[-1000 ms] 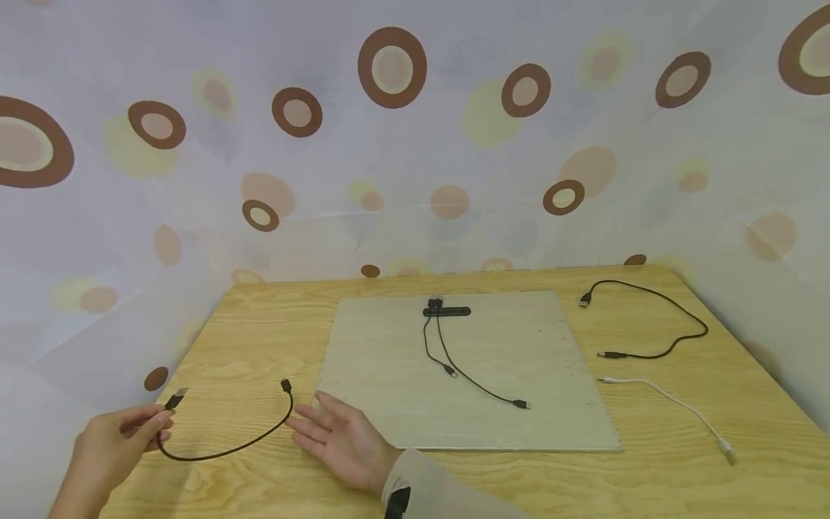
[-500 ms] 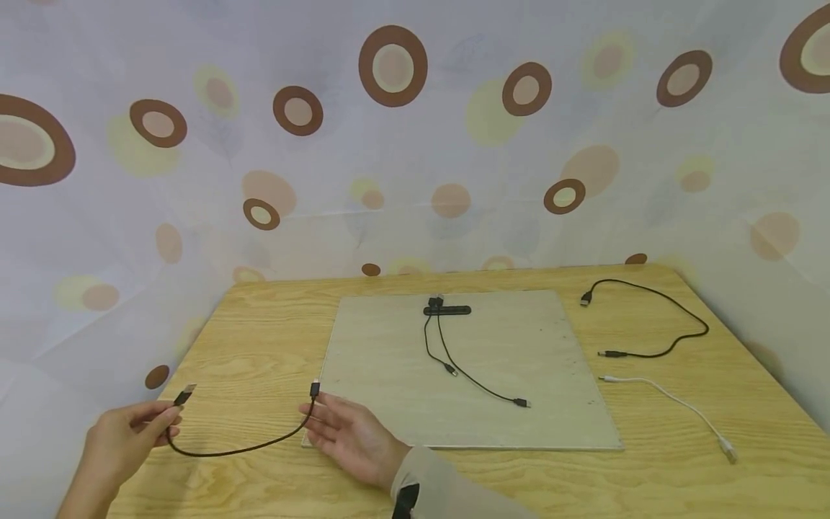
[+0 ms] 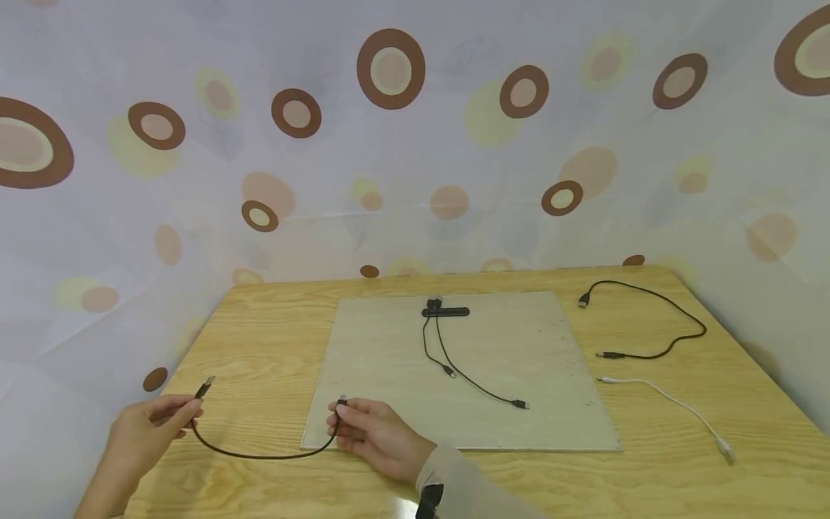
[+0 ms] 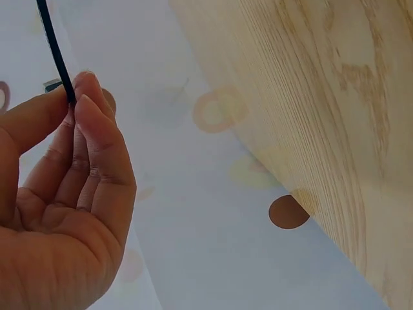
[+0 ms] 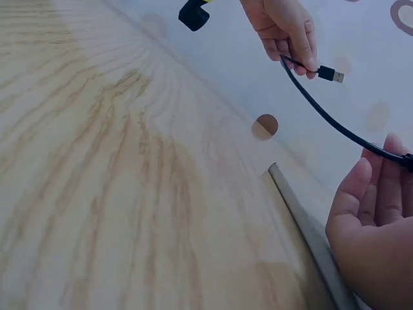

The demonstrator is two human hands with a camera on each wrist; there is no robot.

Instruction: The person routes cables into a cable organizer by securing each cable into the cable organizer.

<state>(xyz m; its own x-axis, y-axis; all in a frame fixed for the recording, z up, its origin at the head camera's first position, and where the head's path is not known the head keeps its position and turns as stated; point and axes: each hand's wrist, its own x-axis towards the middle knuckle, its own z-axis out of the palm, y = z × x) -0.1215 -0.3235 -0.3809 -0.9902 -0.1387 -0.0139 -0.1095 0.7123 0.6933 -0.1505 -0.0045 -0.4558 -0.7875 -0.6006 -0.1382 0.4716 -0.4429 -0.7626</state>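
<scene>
We see the black cable (image 3: 266, 457) sag from left to right above the surface (image 3: 272, 339), near its left edge. The left plug (image 3: 204, 388) points to the far edge, leaning rightward; the right plug (image 3: 342, 401) points there also. Left grip (image 3: 150, 434) pinches the cable behind its plug; right grip (image 3: 379, 438) pinches the other end.

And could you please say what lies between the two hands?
In the head view, the held black cable sags from left hand to right hand.
</scene>
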